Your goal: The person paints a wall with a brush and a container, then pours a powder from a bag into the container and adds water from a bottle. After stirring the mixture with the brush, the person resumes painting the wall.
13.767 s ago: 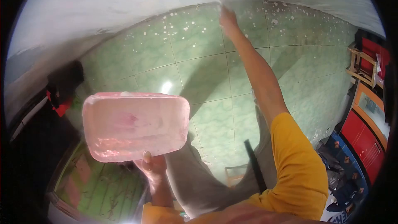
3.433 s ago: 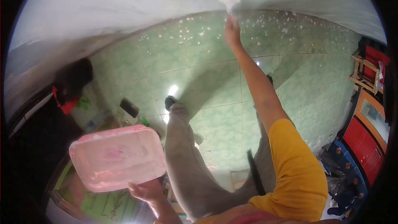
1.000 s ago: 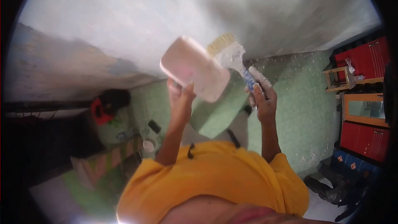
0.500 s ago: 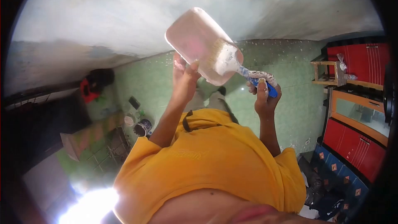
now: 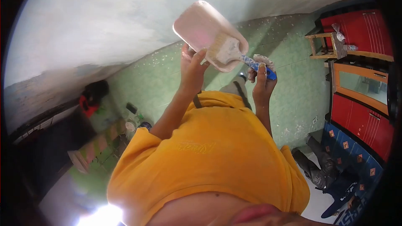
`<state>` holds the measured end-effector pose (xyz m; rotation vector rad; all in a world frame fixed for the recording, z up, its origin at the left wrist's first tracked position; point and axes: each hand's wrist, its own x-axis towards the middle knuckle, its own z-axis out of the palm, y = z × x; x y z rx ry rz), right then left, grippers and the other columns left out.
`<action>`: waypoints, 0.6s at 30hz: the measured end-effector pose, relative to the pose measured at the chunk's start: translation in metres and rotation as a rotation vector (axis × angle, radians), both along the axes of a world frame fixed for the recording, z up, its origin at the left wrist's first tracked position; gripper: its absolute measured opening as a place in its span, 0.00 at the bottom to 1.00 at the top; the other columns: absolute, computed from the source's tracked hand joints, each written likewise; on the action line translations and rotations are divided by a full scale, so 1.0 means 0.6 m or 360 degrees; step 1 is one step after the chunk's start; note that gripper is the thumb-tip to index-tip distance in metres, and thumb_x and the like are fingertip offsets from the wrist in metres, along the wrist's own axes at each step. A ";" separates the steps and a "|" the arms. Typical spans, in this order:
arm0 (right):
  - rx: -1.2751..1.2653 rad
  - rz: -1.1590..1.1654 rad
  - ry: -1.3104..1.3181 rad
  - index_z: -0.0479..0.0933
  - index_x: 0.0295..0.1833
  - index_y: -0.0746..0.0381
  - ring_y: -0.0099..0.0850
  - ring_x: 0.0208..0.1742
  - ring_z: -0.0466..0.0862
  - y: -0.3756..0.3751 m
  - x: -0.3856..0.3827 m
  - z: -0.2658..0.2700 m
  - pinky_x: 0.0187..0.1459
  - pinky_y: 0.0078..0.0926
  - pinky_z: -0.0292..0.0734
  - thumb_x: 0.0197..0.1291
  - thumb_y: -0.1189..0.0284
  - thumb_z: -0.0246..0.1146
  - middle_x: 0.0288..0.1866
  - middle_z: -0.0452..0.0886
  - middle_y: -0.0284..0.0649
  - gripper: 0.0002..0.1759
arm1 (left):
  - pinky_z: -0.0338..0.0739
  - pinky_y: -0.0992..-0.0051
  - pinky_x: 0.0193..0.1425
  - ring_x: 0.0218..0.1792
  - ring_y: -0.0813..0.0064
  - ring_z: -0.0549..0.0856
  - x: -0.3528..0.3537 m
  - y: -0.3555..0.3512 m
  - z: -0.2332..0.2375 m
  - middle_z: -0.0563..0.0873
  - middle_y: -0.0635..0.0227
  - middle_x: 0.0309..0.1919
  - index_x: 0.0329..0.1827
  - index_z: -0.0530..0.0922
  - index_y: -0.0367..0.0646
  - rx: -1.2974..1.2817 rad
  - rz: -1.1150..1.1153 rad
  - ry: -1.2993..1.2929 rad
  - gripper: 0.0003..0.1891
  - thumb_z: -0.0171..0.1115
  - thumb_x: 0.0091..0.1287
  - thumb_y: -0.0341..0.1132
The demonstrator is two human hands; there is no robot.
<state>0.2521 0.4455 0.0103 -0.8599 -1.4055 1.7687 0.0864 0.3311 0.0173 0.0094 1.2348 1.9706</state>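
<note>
Gripping a pink plastic tub (image 5: 207, 31) by its lower edge, the left hand (image 5: 193, 65) tilts it before the white wall (image 5: 104, 21), fingers curled over the rim. The paint-caked brush (image 5: 228, 49) now lies bristles-in; a second ago it stood above the rim. The right hand (image 5: 261, 81) has its fingers closed round the blue handle. Red cabinets (image 5: 364, 115) flank the green floor (image 5: 293, 92).
</note>
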 end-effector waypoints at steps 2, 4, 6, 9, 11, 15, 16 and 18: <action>0.0093 0.0078 -0.0015 0.73 0.61 0.65 0.14 0.30 0.73 0.056 0.032 -0.012 0.32 0.13 0.69 0.70 0.71 0.59 0.33 0.79 0.31 0.16 | 0.76 0.59 0.64 0.63 0.63 0.76 0.032 0.050 -0.010 0.72 0.56 0.62 0.71 0.56 0.41 0.0010 -0.0007 -0.0019 0.33 0.61 0.65 0.36; 0.0323 0.0130 -0.0083 0.70 0.65 0.65 0.18 0.35 0.74 0.115 0.072 -0.041 0.35 0.16 0.71 0.67 0.73 0.63 0.40 0.77 0.34 0.22 | 0.73 0.58 0.65 0.64 0.63 0.75 0.080 0.101 -0.022 0.71 0.55 0.62 0.72 0.54 0.40 0.0045 0.0009 -0.0064 0.35 0.61 0.65 0.34; 0.0527 0.0205 -0.0227 0.67 0.68 0.65 0.22 0.41 0.75 0.193 0.120 -0.060 0.39 0.20 0.73 0.63 0.73 0.67 0.47 0.74 0.37 0.29 | 0.73 0.58 0.65 0.64 0.63 0.74 0.140 0.166 -0.022 0.71 0.55 0.63 0.72 0.54 0.40 0.0022 0.0036 -0.0085 0.35 0.62 0.66 0.35; 0.0748 0.0327 -0.0466 0.63 0.71 0.65 0.29 0.51 0.76 0.292 0.199 -0.053 0.48 0.28 0.76 0.59 0.69 0.71 0.58 0.70 0.42 0.37 | 0.72 0.58 0.66 0.65 0.62 0.74 0.238 0.257 -0.016 0.70 0.55 0.64 0.72 0.54 0.40 0.0019 0.0086 -0.0137 0.35 0.62 0.66 0.37; 0.0871 0.0425 -0.0480 0.63 0.72 0.64 0.33 0.58 0.76 0.346 0.233 -0.021 0.58 0.33 0.74 0.58 0.65 0.72 0.62 0.68 0.43 0.40 | 0.71 0.58 0.67 0.65 0.62 0.74 0.284 0.306 -0.007 0.70 0.55 0.65 0.72 0.54 0.40 0.0059 0.0097 -0.0149 0.35 0.62 0.66 0.37; 0.0961 0.0572 -0.0367 0.56 0.76 0.64 0.40 0.70 0.70 0.431 0.317 -0.013 0.68 0.39 0.69 0.52 0.62 0.77 0.69 0.64 0.47 0.51 | 0.70 0.58 0.69 0.66 0.62 0.73 0.367 0.382 0.003 0.69 0.56 0.65 0.73 0.53 0.40 0.0140 0.0064 -0.0155 0.36 0.62 0.66 0.37; 0.0965 0.0559 -0.0334 0.55 0.76 0.65 0.41 0.72 0.68 0.442 0.329 -0.011 0.69 0.40 0.68 0.52 0.61 0.77 0.70 0.63 0.48 0.53 | 0.70 0.58 0.69 0.66 0.62 0.73 0.380 0.395 0.003 0.69 0.56 0.66 0.74 0.53 0.40 0.0162 0.0043 -0.0142 0.37 0.62 0.66 0.37; 0.0987 0.0522 -0.0324 0.53 0.76 0.66 0.43 0.72 0.67 0.450 0.354 -0.013 0.69 0.42 0.68 0.49 0.59 0.79 0.71 0.61 0.49 0.56 | 0.70 0.58 0.69 0.66 0.62 0.73 0.404 0.411 0.001 0.69 0.56 0.65 0.74 0.53 0.40 0.0154 0.0032 -0.0136 0.37 0.63 0.66 0.38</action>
